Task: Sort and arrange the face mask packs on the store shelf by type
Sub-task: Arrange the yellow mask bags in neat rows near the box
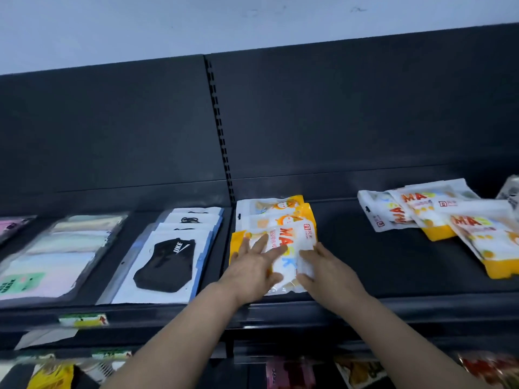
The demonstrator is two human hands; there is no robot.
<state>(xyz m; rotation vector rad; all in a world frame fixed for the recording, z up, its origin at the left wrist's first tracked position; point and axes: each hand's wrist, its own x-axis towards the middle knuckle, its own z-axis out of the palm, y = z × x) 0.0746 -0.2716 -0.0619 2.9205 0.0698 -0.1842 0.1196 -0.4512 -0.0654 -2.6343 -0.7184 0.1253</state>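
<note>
Squaring the yellow pile, with a loose heap left to sort

Head view: on the shelf (365, 248), the left hand (252, 265) lies flat with its fingers spread, pressing on the top pack (292, 248) of the yellow-and-white stack (276, 220). The right hand (323, 268) curls fingers and thumb round that pack's right edge. The stack sits just right of the shelf divider, its packs fanned and not yet flush.

To the left, the black-mask packs (168, 262) and the pastel packs (56, 256) lie in overlapped rows of their own kind, so those types look settled. Well apart on the right, the loose packs (438, 214) of the same yellow-and-white print lie askew across each other. I judge the job past halfway, with that heap left to join the stack.
</note>
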